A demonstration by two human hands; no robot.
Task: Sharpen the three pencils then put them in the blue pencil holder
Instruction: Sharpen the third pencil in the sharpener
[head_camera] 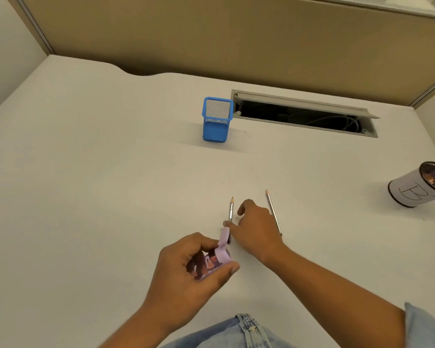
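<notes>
My left hand [186, 270] grips a lilac sharpener [211, 261] with a picture on its body and its lid flipped open. My right hand [254, 227] lies low on the white desk [98, 184], thumb and fingers pinching the lower end of a grey pencil [231, 208] whose sharp tip points away from me. A second grey pencil [273, 212] lies just right of that hand, tip also pointing away. A third pencil is not visible. The blue mesh pencil holder [217, 120] stands upright farther back, apart from both hands, and looks empty.
An open cable tray [304, 114] is cut into the desk right of the blue holder. A white-wrapped cup [422, 184] marked with a letter stands at the right edge, a few shavings around it. A beige partition [211, 33] closes off the back.
</notes>
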